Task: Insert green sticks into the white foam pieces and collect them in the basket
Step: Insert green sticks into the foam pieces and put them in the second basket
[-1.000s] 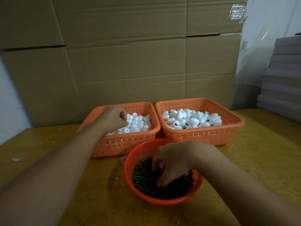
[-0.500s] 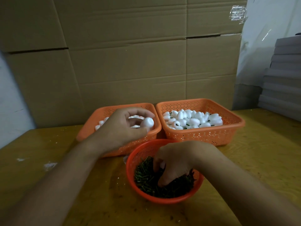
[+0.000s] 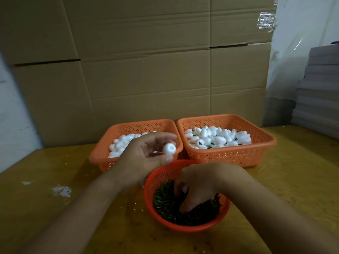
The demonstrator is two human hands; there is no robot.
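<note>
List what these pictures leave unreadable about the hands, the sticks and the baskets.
- Head view: whether the right hand pinches a stick; its fingers are buried in the green sticks.
- Head view: the left hand blurs, so its grip on the foam piece is unclear.
- Head view: the left basket is partly hidden by that hand.
- Head view: stick ends in the right basket are too small to count.

Single head-worn wide-angle view, looking forward and down across a wooden table (image 3: pixel 286 182), close above both forearms, three orange baskets near centre, cardboard wall (image 3: pixel 146 70) filling the background just behind them.
</note>
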